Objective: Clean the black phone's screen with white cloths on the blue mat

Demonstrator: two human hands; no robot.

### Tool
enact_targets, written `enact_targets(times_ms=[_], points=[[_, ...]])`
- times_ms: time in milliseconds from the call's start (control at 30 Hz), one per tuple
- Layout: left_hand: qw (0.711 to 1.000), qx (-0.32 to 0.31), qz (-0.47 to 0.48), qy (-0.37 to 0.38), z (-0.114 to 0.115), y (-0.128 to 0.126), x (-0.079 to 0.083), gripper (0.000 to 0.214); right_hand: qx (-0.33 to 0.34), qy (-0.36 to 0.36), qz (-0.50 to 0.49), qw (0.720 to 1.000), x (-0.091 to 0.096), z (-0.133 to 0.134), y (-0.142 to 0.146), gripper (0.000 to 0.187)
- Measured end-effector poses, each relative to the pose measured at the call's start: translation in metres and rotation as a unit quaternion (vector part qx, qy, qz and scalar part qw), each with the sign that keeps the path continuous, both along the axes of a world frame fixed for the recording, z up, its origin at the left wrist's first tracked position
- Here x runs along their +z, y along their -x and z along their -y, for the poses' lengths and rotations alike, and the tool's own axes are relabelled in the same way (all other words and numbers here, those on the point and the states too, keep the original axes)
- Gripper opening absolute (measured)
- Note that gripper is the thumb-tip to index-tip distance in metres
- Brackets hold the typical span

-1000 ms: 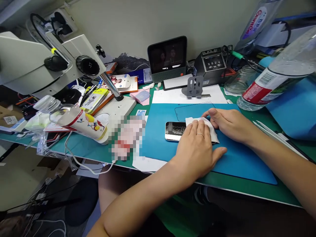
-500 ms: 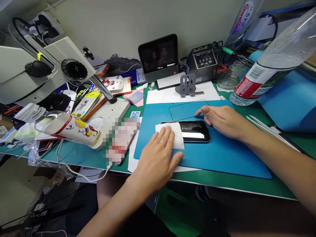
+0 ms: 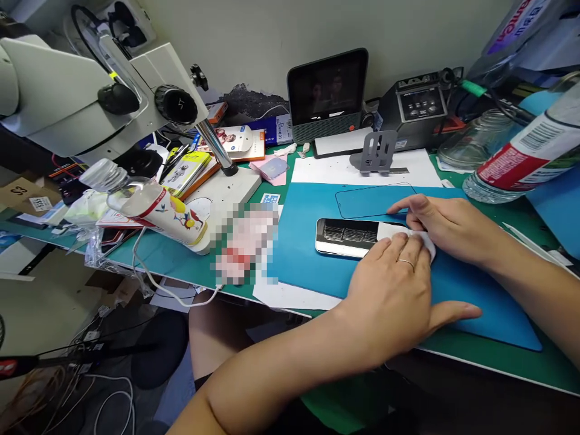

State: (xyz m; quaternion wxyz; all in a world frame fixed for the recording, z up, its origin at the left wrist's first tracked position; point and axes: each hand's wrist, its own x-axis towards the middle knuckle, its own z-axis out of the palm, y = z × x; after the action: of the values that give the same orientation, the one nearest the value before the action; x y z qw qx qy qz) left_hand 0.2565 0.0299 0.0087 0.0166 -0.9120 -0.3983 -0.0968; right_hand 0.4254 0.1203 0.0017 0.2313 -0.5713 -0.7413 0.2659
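A dark-screened phone [image 3: 347, 234] lies on the blue mat [image 3: 299, 254]. My left hand [image 3: 394, 284] lies flat over a white wipe [image 3: 385, 231], pressing it onto the phone's right part; the fingers are stretched and the thumb sticks out. Beside the phone's right end, my right hand [image 3: 448, 226] rests with its index finger extended and its other fingers partly bent. Whether it touches the phone is hidden. Just beyond the phone lies a clear, dark-edged screen protector [image 3: 367, 204], close to my right index fingertip.
A microscope [image 3: 149, 96] and a tilted plastic bottle [image 3: 167, 211] stand left. A blurred-out phone [image 3: 247, 241] lies plugged into a white cable. Behind the mat are a grey phone stand [image 3: 378, 151], a display [image 3: 328, 90] and a black control box [image 3: 419, 112]. A water bottle [image 3: 512, 160] stands right.
My left hand has slid the wipe from the phone's left part to its right end, baring the left side of the screen. My right hand stays by the phone's right end. The view has shifted.
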Motion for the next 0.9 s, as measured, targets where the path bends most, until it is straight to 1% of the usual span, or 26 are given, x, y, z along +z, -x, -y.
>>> enact_targets(times_ms=[100,133,233,300,400,467,533,633,700,767,833,900], points=[[1.0,0.013,0.011,0.011,0.003,0.019,-0.001,0.078,0.005,0.002,0.006,1.0,0.001,0.0,0.0,0.084],[0.999,0.028,0.011,0.02,0.004,0.029,-0.002,0.08,0.007,0.005,0.009,1.0,0.001,0.001,0.0,0.085],[0.994,0.087,-0.003,0.067,0.002,0.064,-0.001,0.075,0.01,0.007,0.016,1.0,0.003,0.003,0.001,0.085],[0.989,0.127,-0.017,0.08,-0.001,0.084,0.0,0.071,0.008,0.009,0.017,1.0,0.004,0.003,0.002,0.084],[0.987,0.141,-0.025,0.079,-0.001,0.098,0.001,0.068,0.007,0.018,0.016,1.0,0.004,0.004,0.002,0.083],[0.986,0.144,-0.023,0.077,0.0,0.095,0.0,0.069,0.012,0.021,0.012,1.0,0.005,0.004,0.002,0.085],[0.987,0.138,-0.018,0.081,0.001,0.08,-0.001,0.07,0.021,0.019,0.002,1.0,0.005,0.004,0.001,0.087],[0.993,0.085,-0.012,0.083,0.002,0.043,0.0,0.074,0.032,0.013,-0.02,0.999,0.005,0.005,0.0,0.091],[0.996,0.05,-0.014,0.067,0.004,0.017,0.002,0.077,0.029,0.01,-0.034,0.999,0.004,0.005,0.0,0.092],[0.997,0.042,-0.015,0.056,0.007,0.001,0.003,0.082,0.023,0.001,-0.035,0.999,0.002,0.006,-0.001,0.093],[0.997,0.043,-0.01,0.056,0.011,-0.002,0.003,0.083,0.021,-0.012,-0.025,0.999,0.001,0.006,-0.001,0.093],[0.997,0.046,0.0,0.063,0.014,0.009,0.002,0.08,0.025,-0.022,-0.015,0.999,0.001,0.007,-0.001,0.089]])
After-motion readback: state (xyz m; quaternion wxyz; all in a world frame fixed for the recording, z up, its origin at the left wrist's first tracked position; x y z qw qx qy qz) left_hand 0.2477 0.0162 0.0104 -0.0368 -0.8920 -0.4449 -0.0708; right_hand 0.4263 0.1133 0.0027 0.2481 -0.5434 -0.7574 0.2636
